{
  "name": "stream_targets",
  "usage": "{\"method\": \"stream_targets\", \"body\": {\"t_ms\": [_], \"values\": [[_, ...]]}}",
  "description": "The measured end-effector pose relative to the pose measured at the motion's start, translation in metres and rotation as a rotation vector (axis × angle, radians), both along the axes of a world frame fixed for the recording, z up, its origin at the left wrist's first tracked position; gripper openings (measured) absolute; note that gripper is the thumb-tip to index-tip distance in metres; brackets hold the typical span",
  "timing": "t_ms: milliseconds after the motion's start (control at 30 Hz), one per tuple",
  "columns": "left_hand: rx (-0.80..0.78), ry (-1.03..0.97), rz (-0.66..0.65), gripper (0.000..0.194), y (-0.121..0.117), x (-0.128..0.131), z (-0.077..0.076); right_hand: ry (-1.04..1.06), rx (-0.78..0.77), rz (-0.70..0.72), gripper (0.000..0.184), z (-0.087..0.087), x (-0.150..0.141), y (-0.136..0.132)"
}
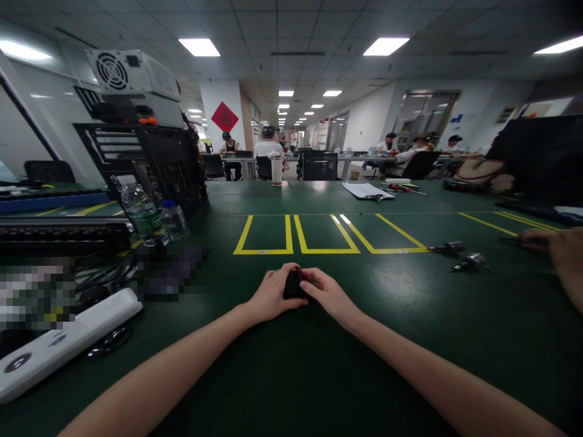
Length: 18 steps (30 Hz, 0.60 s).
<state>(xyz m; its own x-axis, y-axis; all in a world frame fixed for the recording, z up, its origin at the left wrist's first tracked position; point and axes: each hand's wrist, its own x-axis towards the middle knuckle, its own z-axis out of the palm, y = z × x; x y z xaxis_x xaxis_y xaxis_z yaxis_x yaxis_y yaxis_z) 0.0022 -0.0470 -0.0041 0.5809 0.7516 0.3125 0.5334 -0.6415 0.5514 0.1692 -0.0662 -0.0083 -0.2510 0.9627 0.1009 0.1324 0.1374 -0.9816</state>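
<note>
- Spanning the foreground, one green worktop (296,376) underlies a two-handed job at its near middle. Good practice, by the look of it: a snug grip with the left hand (276,292), lighter handling with the right hand (330,294), and the small black object (293,285) between them held low in case it slips.
- One black, open-framed computer case (177,164) stands at left; one power supply unit (132,70) with a fan grille sits above it.
- Three yellow tape outlines (276,252) mark the surface beyond the hands.
- One white elongated device (73,346) lies at near left.
- Two plastic bottles stand close together, a green-labeled bottle (142,212) and a smaller blue-capped bottle (175,221); one paper cup (277,172) stands farther back.
- Two bare hands meet at center, left fingers curled around the object's far and near sides, right fingers pinching its right side. One co-worker's hand (569,261) enters at far right, its grip unclear.
- Two metal tools (472,262) lie near the rightmost of the three outlines.
- One black object, partly hidden by fingers; its exact kind cannot be told.
</note>
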Motion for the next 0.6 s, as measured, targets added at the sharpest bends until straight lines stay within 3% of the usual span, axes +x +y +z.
{"method": "stream_targets", "body": {"t_ms": [133, 400, 600], "values": [[-0.063, -0.009, -0.011, 0.057, -0.002, -0.003, 0.003, 0.055, -0.006, 0.080, 0.026, 0.004, 0.000, -0.005], [-0.150, -0.014, -0.009, 0.053, -0.003, -0.005, 0.004, 0.026, -0.027, -0.009, 0.016, 0.015, -0.005, -0.011], [-0.146, 0.016, -0.003, 0.054, -0.003, -0.005, 0.006, 0.116, -0.074, -0.018, 0.016, 0.007, -0.002, -0.010]]}}
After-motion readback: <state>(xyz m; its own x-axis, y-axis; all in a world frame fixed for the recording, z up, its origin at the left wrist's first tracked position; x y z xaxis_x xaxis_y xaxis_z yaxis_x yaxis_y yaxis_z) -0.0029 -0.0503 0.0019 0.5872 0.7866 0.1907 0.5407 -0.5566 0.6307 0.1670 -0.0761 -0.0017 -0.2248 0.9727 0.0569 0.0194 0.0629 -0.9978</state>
